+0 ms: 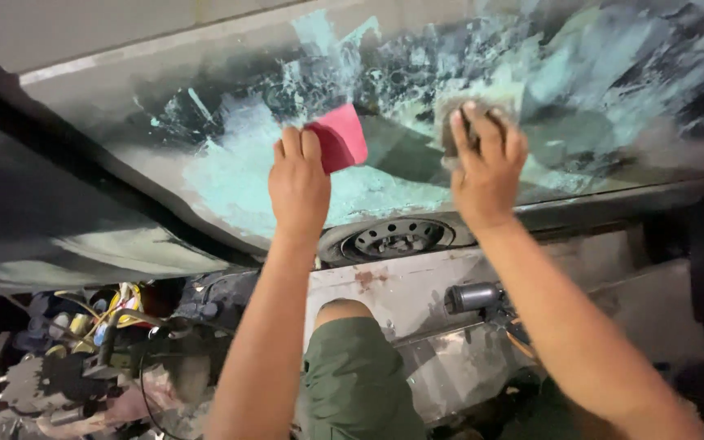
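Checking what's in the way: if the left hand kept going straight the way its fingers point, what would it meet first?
The left hand already holds the pink spreader against the filler-smeared car panel; ahead lies more of that panel, probably nothing else.

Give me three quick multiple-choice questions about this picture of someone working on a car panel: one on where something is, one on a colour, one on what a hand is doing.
1. Where is the wheel?
A. Below the panel, between the two arms
B. Above the panel
C. Far left, among the cables

2. What colour is the scraper in the left hand?
A. Blue
B. Pinkish red
C. Yellow

3. What is the right hand doing?
A. Hanging free
B. Gripping the grey tool
C. Pressing a grey pad flat on the panel

Answers:
1. A, the wheel shows under the panel's lower edge, between the forearms.
2. B, the flat piece above the left fingers is pinkish red.
3. C, the right fingers lie spread over the pad against the panel; the grey tool lies apart, lower down.
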